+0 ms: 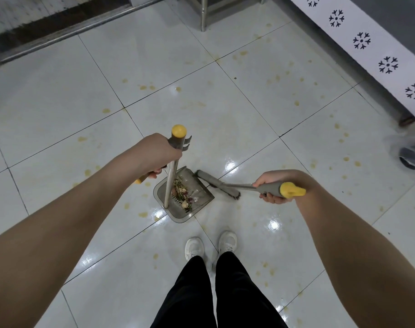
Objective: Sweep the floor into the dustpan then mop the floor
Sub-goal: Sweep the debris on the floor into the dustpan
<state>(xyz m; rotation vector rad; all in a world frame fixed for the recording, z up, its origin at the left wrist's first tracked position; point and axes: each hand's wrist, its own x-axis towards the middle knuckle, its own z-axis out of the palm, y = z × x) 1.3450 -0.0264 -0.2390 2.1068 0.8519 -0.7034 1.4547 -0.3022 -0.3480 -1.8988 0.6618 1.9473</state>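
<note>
Head view, near to far:

- Black trousers [237, 292] and white shoes [194, 248] at the near edge of the floor [249, 114], toes pointing at the dustpan.
- Left hand [154, 153]: fingers [158, 171] clenched round the dustpan pole [171, 183], just under its yellow cap [179, 131]. The pole stands near upright. A yellow-tipped stub [138, 180] sticks out below the fist; can't tell what it is.
- Right hand [282, 177]: fingers wrapped round the grey grip of the broom [270, 187], with the yellow end [292, 190] poking out past the palm. The shaft runs left and down from the fist.
- Dustpan [199, 201]: flat on the floor between the hands and just ahead of the shoes, under the left fist.
- Debris [184, 197]: dried petals and scraps lying inside the pan, beside the pole foot.
- Broom head [217, 184]: bristles at the pan's right lip, touching or nearly so.
- Yellowish stains [296, 102] are dotted over the white tiles all round.
- Plastic bag [410, 150] at the floor's right edge.
- Metal leg [203, 15] at the far edge, and a white band with black snowflake marks [361, 40] along the far right.
</note>
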